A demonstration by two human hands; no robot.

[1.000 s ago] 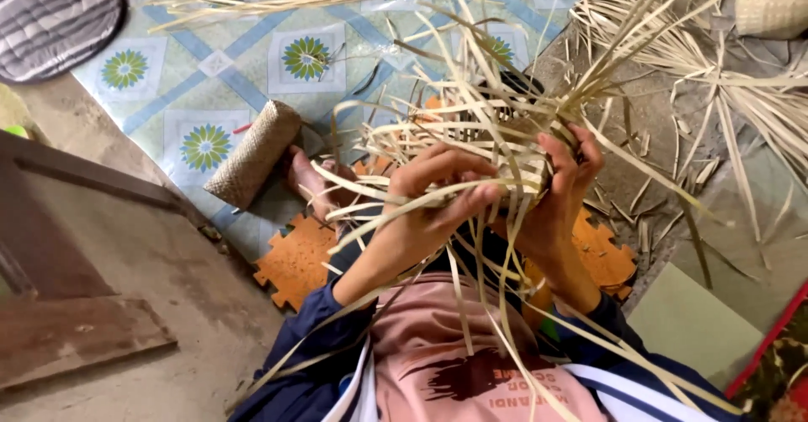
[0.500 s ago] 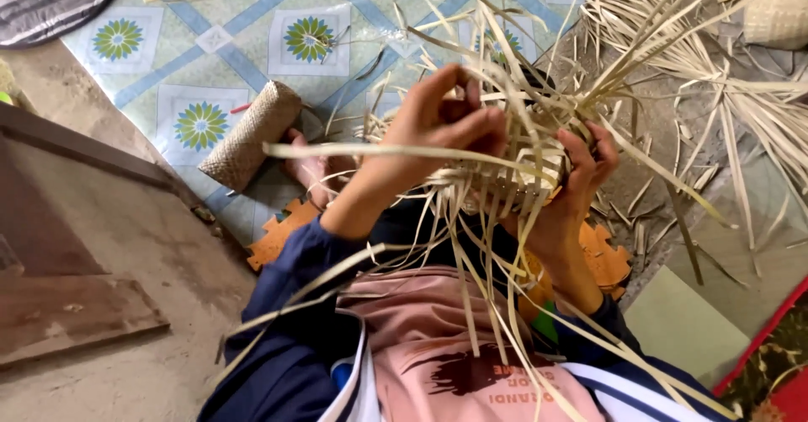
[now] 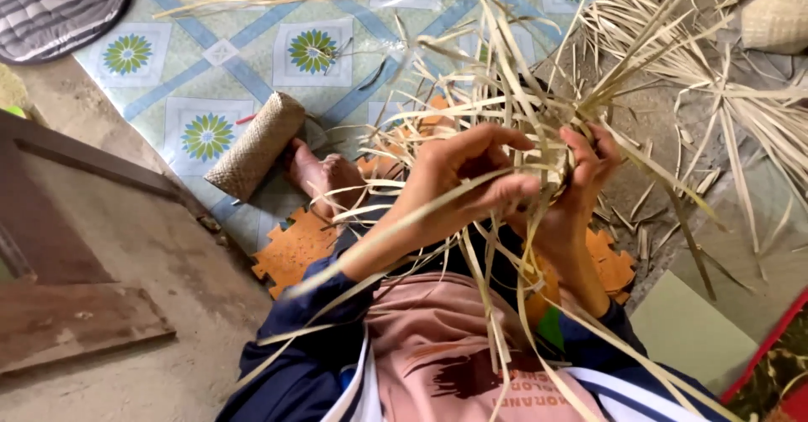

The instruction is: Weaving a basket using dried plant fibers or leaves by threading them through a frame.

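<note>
Strips of pale, flat cane fan out in every direction from the half-woven basket (image 3: 539, 148) we hold at the centre of the frame, hiding much of it. Our left hand (image 3: 471, 191) has its grip pinching a few strips against the weave; our right hand (image 3: 581, 182) has its fingers curled tight round the other side. A finished woven cylinder (image 3: 255, 146) lies left of centre on the patterned floor mat (image 3: 202, 69), beside a bare foot (image 3: 324, 178). Loose cane strips (image 3: 673, 43) pile up at upper right. Orange foam tiles (image 3: 295, 245) sit under us.
</note>
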